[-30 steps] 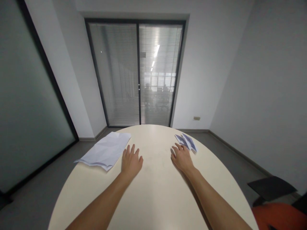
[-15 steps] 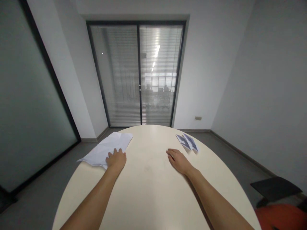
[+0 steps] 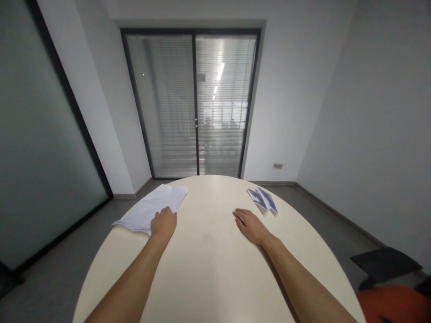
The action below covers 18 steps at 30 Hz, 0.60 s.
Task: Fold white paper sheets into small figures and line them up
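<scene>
My left hand [image 3: 164, 222] rests on the near right corner of a stack of creased white paper [image 3: 151, 207] at the table's far left, its fingers curled onto the sheet's edge. My right hand [image 3: 248, 224] lies flat on the round cream table [image 3: 215, 273], fingers stretched out and holding nothing. A small folded paper piece with dark markings [image 3: 263, 199] lies a little beyond and to the right of the right hand, not touched.
A black chair back [image 3: 384, 262] and an orange seat [image 3: 393, 305] stand at the lower right, close to the table's edge. Sliding glass doors with blinds [image 3: 195, 103] face me beyond the table. A glass wall runs along the left.
My left hand slid left from the bare table onto the white paper's corner and curled its fingers. My right hand drew back from the folded piece toward the table's middle.
</scene>
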Each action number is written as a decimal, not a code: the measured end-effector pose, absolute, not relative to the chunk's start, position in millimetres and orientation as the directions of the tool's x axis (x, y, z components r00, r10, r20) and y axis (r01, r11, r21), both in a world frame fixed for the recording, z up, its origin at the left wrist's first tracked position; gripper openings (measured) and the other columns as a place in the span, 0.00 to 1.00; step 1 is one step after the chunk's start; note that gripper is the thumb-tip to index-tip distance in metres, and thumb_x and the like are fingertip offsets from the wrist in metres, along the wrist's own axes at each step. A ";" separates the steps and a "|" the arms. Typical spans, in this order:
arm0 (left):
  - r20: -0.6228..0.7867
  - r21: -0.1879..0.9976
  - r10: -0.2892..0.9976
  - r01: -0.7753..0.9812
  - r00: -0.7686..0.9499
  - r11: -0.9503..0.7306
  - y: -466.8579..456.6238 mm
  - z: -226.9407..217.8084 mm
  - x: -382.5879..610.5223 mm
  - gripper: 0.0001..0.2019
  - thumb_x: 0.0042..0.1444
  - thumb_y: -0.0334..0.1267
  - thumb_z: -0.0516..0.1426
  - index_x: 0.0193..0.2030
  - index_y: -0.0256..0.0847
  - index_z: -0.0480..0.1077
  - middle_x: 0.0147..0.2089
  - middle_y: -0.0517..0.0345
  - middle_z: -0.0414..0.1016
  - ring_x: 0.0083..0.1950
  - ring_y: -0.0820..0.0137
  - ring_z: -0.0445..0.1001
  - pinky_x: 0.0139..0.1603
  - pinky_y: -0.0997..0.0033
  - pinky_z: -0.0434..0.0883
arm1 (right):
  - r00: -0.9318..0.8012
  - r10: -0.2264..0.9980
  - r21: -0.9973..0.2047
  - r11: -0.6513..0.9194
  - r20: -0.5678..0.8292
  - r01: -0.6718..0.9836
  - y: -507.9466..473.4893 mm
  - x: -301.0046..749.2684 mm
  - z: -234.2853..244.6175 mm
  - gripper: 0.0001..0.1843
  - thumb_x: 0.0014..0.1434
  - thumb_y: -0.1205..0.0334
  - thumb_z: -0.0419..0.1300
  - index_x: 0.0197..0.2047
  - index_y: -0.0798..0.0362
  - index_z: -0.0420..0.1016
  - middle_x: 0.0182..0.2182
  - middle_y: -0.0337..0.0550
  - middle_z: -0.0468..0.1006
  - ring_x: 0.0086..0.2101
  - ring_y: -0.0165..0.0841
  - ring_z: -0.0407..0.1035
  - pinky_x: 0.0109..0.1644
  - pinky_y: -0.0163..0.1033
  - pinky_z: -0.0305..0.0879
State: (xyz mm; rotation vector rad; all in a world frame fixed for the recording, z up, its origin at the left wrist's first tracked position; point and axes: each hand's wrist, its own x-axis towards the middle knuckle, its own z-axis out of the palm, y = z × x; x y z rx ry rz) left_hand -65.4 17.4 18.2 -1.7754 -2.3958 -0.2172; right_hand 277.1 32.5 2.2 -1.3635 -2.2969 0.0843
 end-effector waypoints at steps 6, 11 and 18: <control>0.206 0.047 0.931 0.954 -0.300 0.297 18.3 19.9 -64.6 0.18 0.66 0.44 0.49 0.51 0.31 0.69 0.48 0.36 0.77 0.53 0.52 0.75 0.45 0.60 0.71 | -0.401 0.843 -0.272 0.505 0.357 0.819 33.0 277.5 1.6 0.21 0.67 0.61 0.49 0.57 0.55 0.75 0.57 0.53 0.75 0.58 0.41 0.67 0.64 0.47 0.60; 0.187 0.005 0.943 0.960 -0.275 0.279 18.2 22.6 -63.2 0.16 0.67 0.34 0.45 0.52 0.29 0.69 0.48 0.34 0.77 0.51 0.53 0.77 0.45 0.61 0.72 | -0.403 0.844 -0.262 0.503 0.354 0.824 31.6 275.6 3.2 0.21 0.67 0.61 0.49 0.57 0.56 0.75 0.57 0.53 0.75 0.58 0.42 0.67 0.64 0.47 0.60; 0.177 -0.030 0.959 0.973 -0.220 0.229 17.3 23.1 -61.2 0.18 0.64 0.23 0.42 0.53 0.29 0.69 0.47 0.35 0.78 0.51 0.60 0.78 0.46 0.68 0.71 | -0.404 0.843 -0.274 0.507 0.356 0.817 32.3 275.4 2.9 0.20 0.67 0.61 0.50 0.56 0.55 0.76 0.56 0.53 0.75 0.58 0.41 0.67 0.64 0.47 0.60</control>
